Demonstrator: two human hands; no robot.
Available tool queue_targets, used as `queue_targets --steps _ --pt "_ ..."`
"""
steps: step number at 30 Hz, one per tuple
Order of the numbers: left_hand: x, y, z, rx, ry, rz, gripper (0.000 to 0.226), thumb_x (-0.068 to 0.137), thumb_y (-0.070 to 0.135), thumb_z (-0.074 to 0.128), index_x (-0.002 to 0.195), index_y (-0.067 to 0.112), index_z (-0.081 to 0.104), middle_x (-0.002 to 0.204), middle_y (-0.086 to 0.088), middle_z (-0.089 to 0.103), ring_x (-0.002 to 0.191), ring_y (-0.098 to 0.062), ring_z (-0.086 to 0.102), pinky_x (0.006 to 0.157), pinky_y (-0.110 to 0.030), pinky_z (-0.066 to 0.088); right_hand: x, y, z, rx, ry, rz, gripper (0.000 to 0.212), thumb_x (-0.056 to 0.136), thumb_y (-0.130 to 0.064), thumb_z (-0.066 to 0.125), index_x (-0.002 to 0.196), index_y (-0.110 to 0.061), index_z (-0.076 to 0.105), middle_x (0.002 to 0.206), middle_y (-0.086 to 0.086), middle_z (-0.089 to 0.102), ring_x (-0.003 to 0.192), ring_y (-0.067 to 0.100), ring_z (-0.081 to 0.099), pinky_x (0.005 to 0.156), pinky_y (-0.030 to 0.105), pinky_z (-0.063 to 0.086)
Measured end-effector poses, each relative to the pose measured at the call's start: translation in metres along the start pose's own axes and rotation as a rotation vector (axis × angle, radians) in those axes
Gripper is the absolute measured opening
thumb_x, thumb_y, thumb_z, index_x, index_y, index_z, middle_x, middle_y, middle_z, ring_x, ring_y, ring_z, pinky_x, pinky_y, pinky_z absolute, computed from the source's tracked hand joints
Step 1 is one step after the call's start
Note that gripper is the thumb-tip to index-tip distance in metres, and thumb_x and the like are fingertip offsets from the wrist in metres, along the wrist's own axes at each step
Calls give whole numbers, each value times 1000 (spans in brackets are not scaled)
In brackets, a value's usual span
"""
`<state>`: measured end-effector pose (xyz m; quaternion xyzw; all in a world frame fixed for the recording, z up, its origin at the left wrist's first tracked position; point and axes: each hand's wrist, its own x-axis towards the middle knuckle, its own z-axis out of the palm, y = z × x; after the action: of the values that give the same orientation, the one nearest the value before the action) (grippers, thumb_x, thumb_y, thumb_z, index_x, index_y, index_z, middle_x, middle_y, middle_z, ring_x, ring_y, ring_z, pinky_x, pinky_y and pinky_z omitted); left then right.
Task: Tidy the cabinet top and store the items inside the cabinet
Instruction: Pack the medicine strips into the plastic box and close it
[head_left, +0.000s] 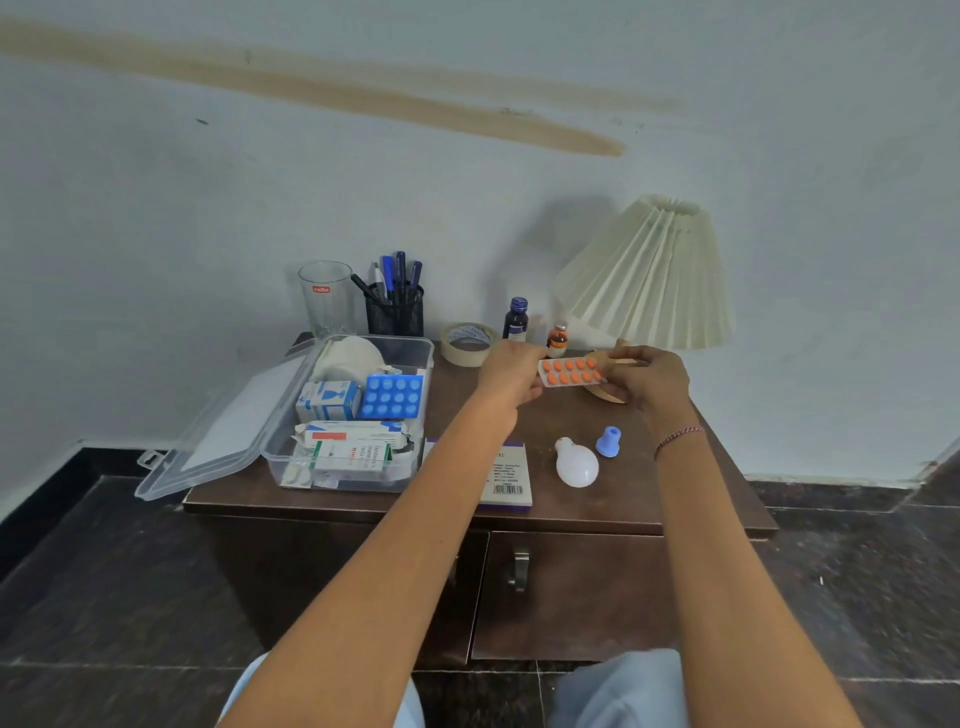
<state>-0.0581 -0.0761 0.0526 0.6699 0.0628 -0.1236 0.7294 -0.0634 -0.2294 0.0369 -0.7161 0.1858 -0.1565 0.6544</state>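
Both of your hands were closed on the one blister strip of orange tablets (570, 371): your left hand (511, 376) pinched its left end and your right hand (647, 379) its right end, so the strip hung between them, clear of the cabinet top (649, 499). By my reading you were only partway through. The clear plastic box (427, 358) to the left of your left hand stood with its lid thrown open and already held cartons and a blue blister sheet. Much was not yet packed. The tape roll (467, 344), the dark bottle (516, 318) and the small brown bottle (557, 339) stood just beyond your hands. The light bulb (575, 463) and blue cap (609, 441) lay nearer you than your right hand, and a flat carton (506, 480) lay under your left forearm. The cabinet door (571, 597) below was closed, so the storing seemed not yet begun. Your arms reached forward almost straight, converging on the strip.
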Motion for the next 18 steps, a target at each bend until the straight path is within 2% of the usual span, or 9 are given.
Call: queue_targets --steps 1,3,5,7,10,12,15,18 --pt "1 2 -6 13 1 6 4 94 19 53 95 16 51 92 -7 66 85 -16 65 83 -30 53 -1 0 7 -6 -3 2 18 81 3 69 98 0 64 96 15 63 86 22 65 67 21 60" --pt "0 5 -19 27 12 16 21 95 22 51 114 13 52 104 -10 66 94 -18 64 89 -32 52 -2 -1 21 -54 1 0 23 81 -1 71 103 0 66 97 13 65 89 21 66 78 28 59" --pt "-1 8 -32 27 35 20 28 96 23 49 120 10 53 102 -10 66 93 -18 63 88 -33 51 -3 -2 35 -75 1 9 20 81 -4 71 101 -4 67 91 8 66 86 18 66 77 26 59" --pt "-3 11 -47 52 71 19 30 95 23 47 121 9 54 100 -10 66 93 -19 62 86 -34 50 -5 -2 51 -31 -26 20 16 84 -3 67 99 -6 66 87 7 68 84 17 67 68 21 59" --pt "-5 12 -72 79 117 15 33 96 28 45 122 10 54 101 -11 65 99 -21 59 87 -37 48 -9 -2 74 -10 -73 4 12 90 -1 55 95 -9 62 97 14 70 90 24 69 74 28 57" --pt "-6 14 -88 62 142 8 29 96 31 44 114 12 55 99 -10 63 98 -21 57 84 -37 46 -12 -3 89 -35 -108 -8 17 92 -1 47 96 -10 61 98 16 70 86 23 69 74 28 55" --pt "-6 15 -108 10 208 5 23 96 29 44 99 9 55 100 -15 61 89 -23 60 75 -34 50 -22 -5 114 -48 -168 -33 19 89 4 51 85 -10 62 99 19 70 81 23 69 77 32 58" --pt "-6 14 -120 -12 224 -18 35 98 27 44 121 2 52 110 -23 60 94 -30 62 75 -34 52 -33 -5 137 -167 -143 -166 18 84 4 58 92 -8 69 99 17 71 91 24 69 84 35 57"
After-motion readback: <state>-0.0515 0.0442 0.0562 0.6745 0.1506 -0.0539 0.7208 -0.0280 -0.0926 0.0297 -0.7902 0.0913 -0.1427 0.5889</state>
